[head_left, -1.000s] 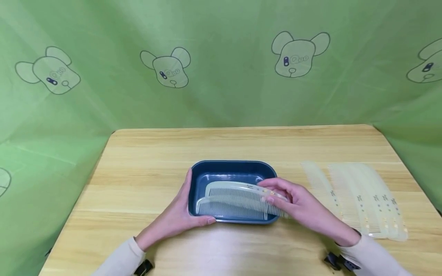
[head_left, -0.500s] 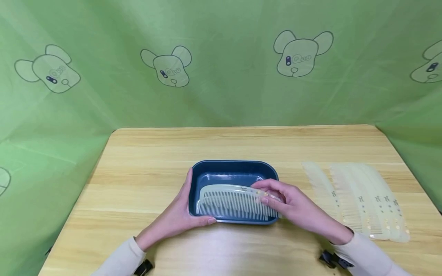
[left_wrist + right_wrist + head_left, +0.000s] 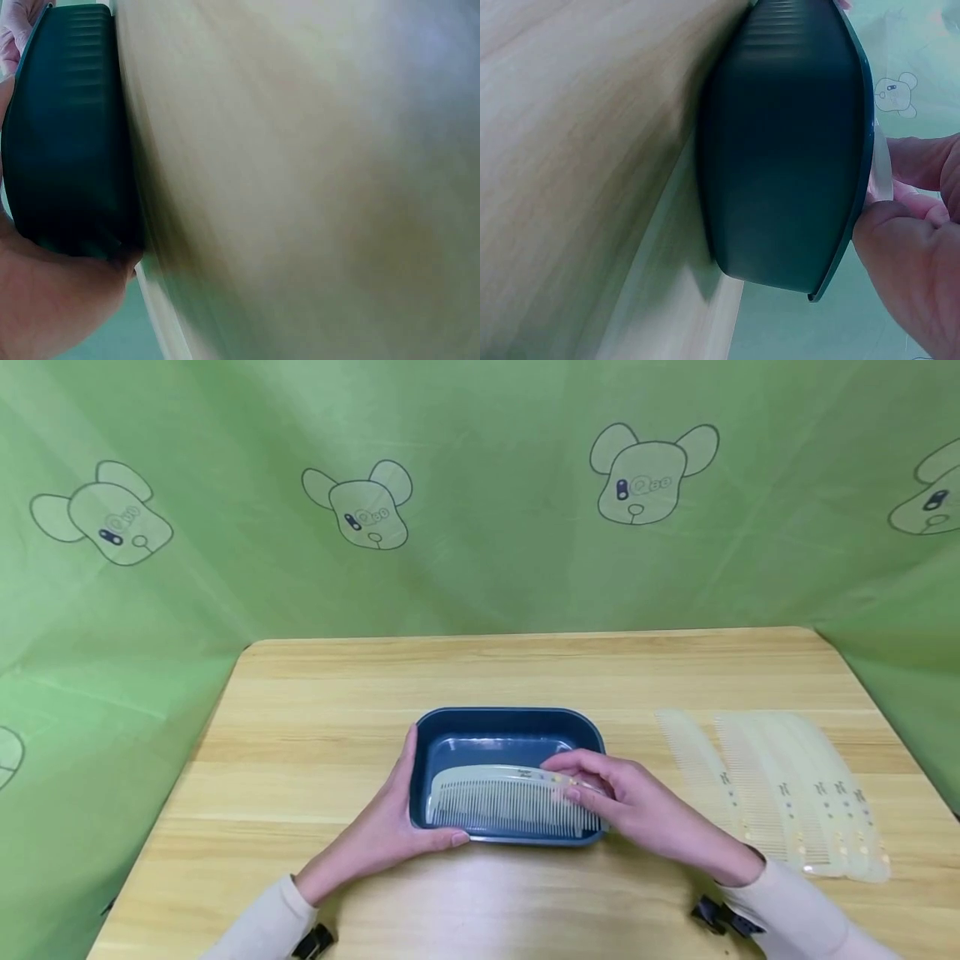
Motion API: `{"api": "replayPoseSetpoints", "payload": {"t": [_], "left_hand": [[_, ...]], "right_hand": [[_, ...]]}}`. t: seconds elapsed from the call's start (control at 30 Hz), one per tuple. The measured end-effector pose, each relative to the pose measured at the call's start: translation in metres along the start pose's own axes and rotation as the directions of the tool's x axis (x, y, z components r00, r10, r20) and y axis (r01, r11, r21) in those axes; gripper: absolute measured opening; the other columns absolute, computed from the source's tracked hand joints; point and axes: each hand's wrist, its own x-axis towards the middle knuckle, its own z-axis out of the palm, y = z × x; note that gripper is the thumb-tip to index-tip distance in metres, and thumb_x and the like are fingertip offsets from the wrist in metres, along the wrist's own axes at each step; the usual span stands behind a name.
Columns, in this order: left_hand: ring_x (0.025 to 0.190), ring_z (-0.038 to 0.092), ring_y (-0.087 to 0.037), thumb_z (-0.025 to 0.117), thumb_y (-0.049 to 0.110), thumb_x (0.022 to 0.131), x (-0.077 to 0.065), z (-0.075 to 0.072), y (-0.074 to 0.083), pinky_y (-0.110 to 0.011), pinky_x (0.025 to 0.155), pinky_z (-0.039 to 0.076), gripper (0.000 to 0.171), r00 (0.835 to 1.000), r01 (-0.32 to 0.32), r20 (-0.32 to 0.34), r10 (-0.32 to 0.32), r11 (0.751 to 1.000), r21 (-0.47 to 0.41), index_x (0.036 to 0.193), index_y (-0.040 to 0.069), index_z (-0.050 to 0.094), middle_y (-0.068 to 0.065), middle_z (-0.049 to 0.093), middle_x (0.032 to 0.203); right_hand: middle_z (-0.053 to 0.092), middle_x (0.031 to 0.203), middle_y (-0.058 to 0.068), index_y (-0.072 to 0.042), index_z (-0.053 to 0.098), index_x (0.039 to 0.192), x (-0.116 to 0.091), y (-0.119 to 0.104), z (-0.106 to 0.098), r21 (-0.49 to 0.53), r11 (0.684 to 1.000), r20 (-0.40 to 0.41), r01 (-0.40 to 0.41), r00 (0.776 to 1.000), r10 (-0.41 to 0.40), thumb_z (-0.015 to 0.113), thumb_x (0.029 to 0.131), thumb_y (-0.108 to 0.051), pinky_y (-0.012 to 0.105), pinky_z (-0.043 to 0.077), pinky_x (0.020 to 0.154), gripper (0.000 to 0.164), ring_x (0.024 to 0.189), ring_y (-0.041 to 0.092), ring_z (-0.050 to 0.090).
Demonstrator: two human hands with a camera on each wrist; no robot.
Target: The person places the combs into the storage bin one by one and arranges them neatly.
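Observation:
A dark blue box with rounded corners sits at mid-table. Round its left end my left hand grips it, the thumb along the front wall and the fingers at the left side. The left wrist view shows the palm against the box wall. With thumb and fingers my right hand pinches the right end of a pale translucent comb. That comb lies teeth toward me, low in the box's front half, over another comb that it mostly covers. In the right wrist view the fingers are right at the box rim.
On the right of the wooden table, several more pale combs lie overlapping in a fan, with one comb slightly apart on their left. A green curtain with mouse-head drawings hangs behind the table.
My right hand has moved a little left and down with the comb, which now lies lower in the box, nearly lined up over the other comb. My left hand has stayed put.

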Motion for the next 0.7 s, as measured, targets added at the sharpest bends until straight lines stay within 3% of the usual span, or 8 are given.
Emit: {"api": "replayPoseSetpoints", "payload": {"t": [0.7], "left_hand": [[0.164,0.012,-0.033,0.099,0.053,0.078,0.000,-0.001,0.002,-0.066,0.124,0.023,0.149,1.000,0.000,-0.002,0.000,1.000,-0.008,0.173,0.039,-0.014,0.000,-0.002,0.181]], "right_hand": [[0.074,0.119,0.001,-0.010,0.072,0.136,0.012,-0.004,0.007,-0.134,0.991,0.020,0.004,1.000,-0.002,0.067,0.110,-0.011,0.029,0.060,0.082,0.026,0.094,0.015,0.067]]}}
